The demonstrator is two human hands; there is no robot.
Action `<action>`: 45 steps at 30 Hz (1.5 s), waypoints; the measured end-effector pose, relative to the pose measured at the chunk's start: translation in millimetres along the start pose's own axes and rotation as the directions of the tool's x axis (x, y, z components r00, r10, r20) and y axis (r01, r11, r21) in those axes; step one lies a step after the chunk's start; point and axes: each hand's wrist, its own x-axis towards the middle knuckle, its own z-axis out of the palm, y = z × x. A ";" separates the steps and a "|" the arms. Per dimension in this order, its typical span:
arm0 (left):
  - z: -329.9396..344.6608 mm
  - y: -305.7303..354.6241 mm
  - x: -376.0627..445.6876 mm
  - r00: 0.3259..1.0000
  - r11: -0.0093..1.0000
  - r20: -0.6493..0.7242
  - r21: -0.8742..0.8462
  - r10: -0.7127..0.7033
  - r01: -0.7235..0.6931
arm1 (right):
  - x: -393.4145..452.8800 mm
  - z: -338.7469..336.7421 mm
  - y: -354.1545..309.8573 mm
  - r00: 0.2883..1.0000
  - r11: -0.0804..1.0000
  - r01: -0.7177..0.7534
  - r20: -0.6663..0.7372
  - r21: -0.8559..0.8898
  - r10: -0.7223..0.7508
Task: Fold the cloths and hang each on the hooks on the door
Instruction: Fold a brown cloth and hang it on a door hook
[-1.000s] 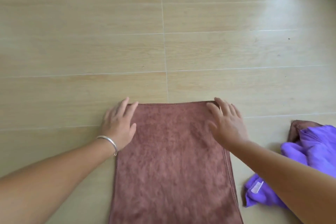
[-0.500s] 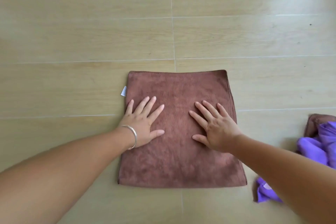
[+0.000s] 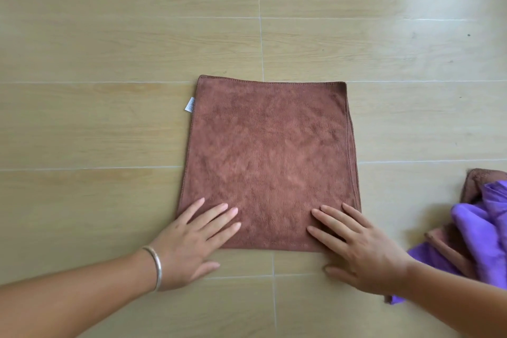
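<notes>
Change, head view: both hands have been drawn back from the middle of the brown cloth (image 3: 270, 164) to its near edge, low in the frame; the cloth itself has stayed folded and flat on the floor (image 3: 109, 35).
Left hand (image 3: 192, 239): laid flat with straight fingers on the lower left corner of the cloth, the thumb resting on the floor; nothing is gripped. A bracelet (image 3: 155, 266) is worn at the wrist.
Right hand (image 3: 359, 244): laid flat with fingers spread on the lower right corner; nothing is gripped.
Hands together or apart: kept well apart, one at each near corner.
Cloth position: centre of frame, white tag (image 3: 189, 104) showing at its upper left edge.
Other cloths: a purple cloth (image 3: 482, 230) is heaped with more brown fabric at the right edge, unfolded.
Meaning for the task: smoothing appears finished; a further fold or lifting is judged next. No door or hooks are seen.
</notes>
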 end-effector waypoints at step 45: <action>-877.2 -163.2 -210.6 0.724 0.750 -0.222 -0.323 -0.653 0.577 | -153.7 -901.8 14.3 0.794 0.885 -0.456 -0.408 0.092 0.451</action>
